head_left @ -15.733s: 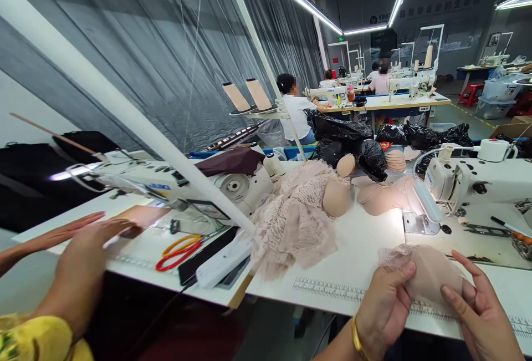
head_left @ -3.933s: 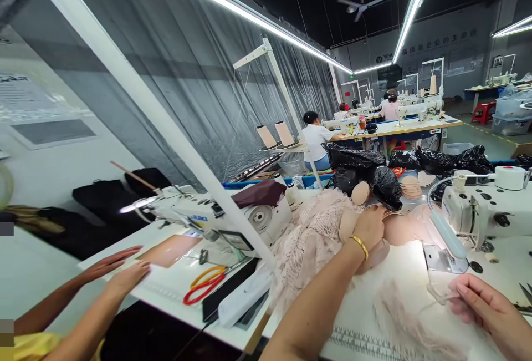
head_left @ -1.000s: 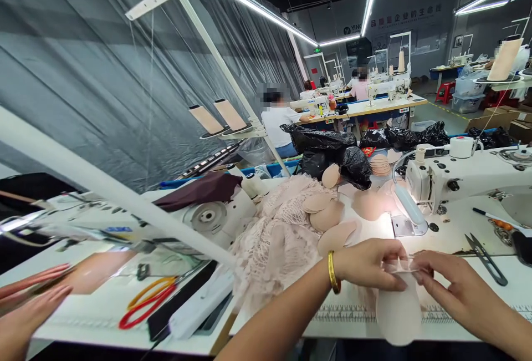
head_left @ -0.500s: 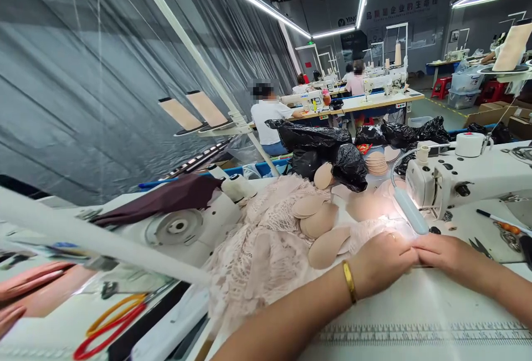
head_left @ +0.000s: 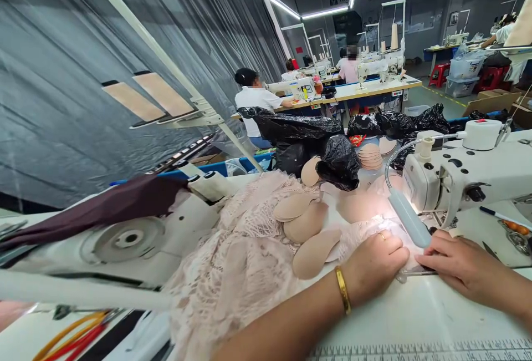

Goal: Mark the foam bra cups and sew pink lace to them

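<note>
In the head view, clock directions run from the middle of the view. At 4 o'clock, a pale pink cloth (head_left: 369, 232) with a lacy edge lies on the white table (head_left: 374, 325), partly hidden by the hands. Its visible long axis slants from 8 to 2 o'clock, the upper end pointing toward the lamp (head_left: 409, 218) and the lower end beside the loose cups (head_left: 316, 253).

The left hand (head_left: 376, 267), a gold bangle (head_left: 342, 290) on its wrist, rests on the cloth with its fingers curled and pressed together; whether they pinch it, I cannot tell. The right hand (head_left: 465, 258) is just beyond, at the left hand's 3 o'clock, its fingers close together and reaching toward 9 o'clock at the cloth's edge; their grip cannot be made out.

The sewing machine (head_left: 486, 175) stands at 3 o'clock, its lamp shining down near both hands. A heap of lace (head_left: 245, 261) spreads at 6 o'clock, the loose cups against its right side. A ruler strip (head_left: 419, 351) crosses the table between 4 and 5 o'clock. Scissors (head_left: 83, 334) lie at 8 o'clock, and a person in white (head_left: 254, 99) sits at 12 o'clock.
</note>
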`<state>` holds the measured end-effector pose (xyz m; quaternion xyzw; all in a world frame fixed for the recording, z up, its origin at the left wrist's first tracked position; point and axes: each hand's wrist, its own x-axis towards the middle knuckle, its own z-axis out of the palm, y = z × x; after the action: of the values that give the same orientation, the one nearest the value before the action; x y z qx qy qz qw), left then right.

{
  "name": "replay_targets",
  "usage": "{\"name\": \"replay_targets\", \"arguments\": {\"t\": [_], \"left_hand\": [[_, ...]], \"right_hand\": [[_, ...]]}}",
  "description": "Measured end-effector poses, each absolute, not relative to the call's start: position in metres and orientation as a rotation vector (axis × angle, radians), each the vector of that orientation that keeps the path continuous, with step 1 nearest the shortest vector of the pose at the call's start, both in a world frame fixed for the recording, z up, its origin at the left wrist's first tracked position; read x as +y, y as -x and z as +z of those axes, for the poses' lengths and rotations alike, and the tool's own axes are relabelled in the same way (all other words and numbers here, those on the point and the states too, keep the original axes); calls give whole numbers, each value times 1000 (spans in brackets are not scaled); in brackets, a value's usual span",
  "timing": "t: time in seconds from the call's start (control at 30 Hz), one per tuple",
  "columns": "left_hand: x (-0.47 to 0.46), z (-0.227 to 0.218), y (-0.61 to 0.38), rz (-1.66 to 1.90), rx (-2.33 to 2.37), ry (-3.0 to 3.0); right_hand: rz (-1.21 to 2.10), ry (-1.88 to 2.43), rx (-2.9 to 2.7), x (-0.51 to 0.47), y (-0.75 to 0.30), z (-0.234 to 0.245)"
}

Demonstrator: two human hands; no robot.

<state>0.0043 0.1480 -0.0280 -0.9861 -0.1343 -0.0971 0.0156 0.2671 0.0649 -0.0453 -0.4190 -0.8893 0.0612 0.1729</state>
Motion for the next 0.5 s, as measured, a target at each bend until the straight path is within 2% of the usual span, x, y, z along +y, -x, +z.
{"name": "replay_targets", "arguments": {"t": [0.23,0.5], "left_hand": [[147,-24,-7,-340,-433,3089],[144,-27,-5,-417,-481,3046]], "right_hand": [[390,1096,-2556,62,-263,-34],[355,1216,-2504,62,-264,-37]]}}
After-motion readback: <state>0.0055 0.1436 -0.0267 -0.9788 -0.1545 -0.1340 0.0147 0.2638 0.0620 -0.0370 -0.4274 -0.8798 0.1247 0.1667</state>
